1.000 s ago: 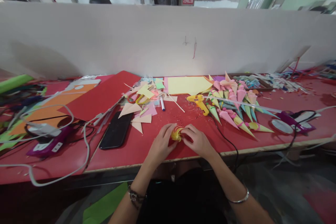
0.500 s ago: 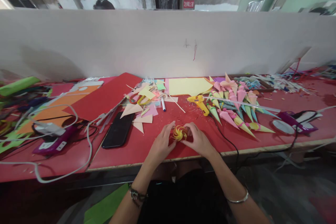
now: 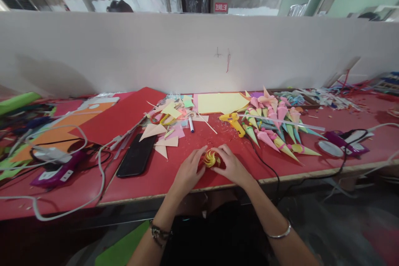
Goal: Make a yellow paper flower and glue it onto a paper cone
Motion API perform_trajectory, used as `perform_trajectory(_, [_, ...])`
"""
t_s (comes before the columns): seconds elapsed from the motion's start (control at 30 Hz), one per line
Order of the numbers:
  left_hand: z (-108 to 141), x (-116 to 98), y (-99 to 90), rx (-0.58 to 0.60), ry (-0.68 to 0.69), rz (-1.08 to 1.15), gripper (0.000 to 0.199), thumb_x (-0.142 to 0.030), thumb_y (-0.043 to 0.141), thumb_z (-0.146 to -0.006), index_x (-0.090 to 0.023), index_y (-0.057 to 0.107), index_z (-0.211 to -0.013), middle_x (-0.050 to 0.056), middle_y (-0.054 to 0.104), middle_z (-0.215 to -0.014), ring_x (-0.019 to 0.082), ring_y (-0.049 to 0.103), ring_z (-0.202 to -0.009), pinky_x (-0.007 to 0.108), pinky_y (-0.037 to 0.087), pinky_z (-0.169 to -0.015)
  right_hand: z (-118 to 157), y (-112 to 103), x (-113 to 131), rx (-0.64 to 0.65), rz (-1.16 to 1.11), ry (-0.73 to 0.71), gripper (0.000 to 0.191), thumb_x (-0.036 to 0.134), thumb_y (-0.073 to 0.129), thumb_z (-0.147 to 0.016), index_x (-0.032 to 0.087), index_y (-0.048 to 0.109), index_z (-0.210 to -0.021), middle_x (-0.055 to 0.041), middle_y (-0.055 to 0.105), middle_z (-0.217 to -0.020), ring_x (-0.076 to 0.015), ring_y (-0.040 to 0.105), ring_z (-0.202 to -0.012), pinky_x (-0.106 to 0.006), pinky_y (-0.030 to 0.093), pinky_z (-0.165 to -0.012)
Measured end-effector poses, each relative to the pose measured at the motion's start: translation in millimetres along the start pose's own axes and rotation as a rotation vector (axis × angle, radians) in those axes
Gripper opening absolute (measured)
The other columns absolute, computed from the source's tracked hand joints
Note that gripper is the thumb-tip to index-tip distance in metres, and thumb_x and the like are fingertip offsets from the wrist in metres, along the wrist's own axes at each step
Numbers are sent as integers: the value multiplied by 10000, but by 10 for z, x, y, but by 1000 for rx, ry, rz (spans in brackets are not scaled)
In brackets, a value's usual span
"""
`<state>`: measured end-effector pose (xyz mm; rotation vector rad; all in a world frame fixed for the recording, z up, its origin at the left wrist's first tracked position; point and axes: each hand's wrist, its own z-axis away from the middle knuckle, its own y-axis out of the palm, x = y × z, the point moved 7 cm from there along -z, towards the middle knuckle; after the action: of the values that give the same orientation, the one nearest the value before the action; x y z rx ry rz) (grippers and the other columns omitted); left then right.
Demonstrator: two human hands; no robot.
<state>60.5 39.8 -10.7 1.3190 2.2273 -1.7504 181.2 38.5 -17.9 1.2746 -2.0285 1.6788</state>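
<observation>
A small yellow paper swirl (image 3: 210,158), its folded blades curving round a centre, is between my two hands just above the red tabletop. My left hand (image 3: 190,169) curls round its left side with thumb and fingers. From the right, my right hand (image 3: 233,165) grips it with thumb and bent fingers. The fingertips partly cover its edges. Beyond my hands lies a yellow hot glue gun (image 3: 233,124), and to its right is a heap of pastel paper cones (image 3: 280,120).
Left of my hands lie a black phone (image 3: 137,156), peach paper scraps (image 3: 152,131) and a red sheet (image 3: 121,116). A capped marker (image 3: 190,124) lies behind. Purple power strips (image 3: 59,170) with loose cables flank the workspace. A white partition (image 3: 156,50) stands along the back.
The yellow paper swirl has turned slightly between my fingers. Both hands stay around it, and the whole view has shifted a little.
</observation>
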Motion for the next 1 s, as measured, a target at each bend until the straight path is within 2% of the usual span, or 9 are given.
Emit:
perform_trajectory(0.17, [-5,44,39,38,-41,-25,465,-145,470,-770,-218,341,-1211,74,510,-1105,186,513,-1009,337,459,-822,-5,14,-79,-25,21,87,647,296,633,-665,180,351,-1236,-89,404,-1081,-219,492,-977,-370,436,-834])
perform_trajectory(0.3, [4,73,51,40,-60,-3,486,-179,465,-784,-247,303,-1237,68,491,-1130,185,502,-1026,324,454,-823,-4,30,-95,-5,-7,103,634,299,615,-683,182,346,-1245,-86,400,-1099,-216,475,-1007,-368,413,-869])
perform_trajectory(0.47, [-4,46,25,50,-63,-25,397,-223,439,-805,-246,366,-1195,60,491,-1117,183,522,-985,309,462,-796,7,26,-79,-1,-52,65,587,295,596,-704,197,363,-1234,-76,410,-1074,-201,484,-979,-349,422,-852])
perform_trajectory(0.63, [-13,85,38,30,-69,-88,378,-255,462,-793,-196,403,-1161,87,498,-1107,214,502,-992,367,438,-830,18,-1,-32,-29,-54,42,587,339,591,-710,223,361,-1237,-67,419,-1044,-190,491,-937,-340,435,-824])
perform_trajectory(0.8, [-1,105,72,17,-38,-82,363,-201,489,-766,-157,419,-1120,106,500,-1075,224,488,-983,382,422,-845,30,-19,99,-35,65,-17,529,347,528,-755,270,366,-1253,-64,397,-1052,-173,486,-891,-333,445,-797])
perform_trajectory(1.0, [0,81,64,-1,-14,-54,361,-199,488,-771,-174,407,-1122,91,494,-1062,215,484,-980,371,426,-840,58,-20,183,-55,150,-81,525,300,498,-772,252,349,-1274,-81,401,-1078,-166,488,-859,-328,448,-789])
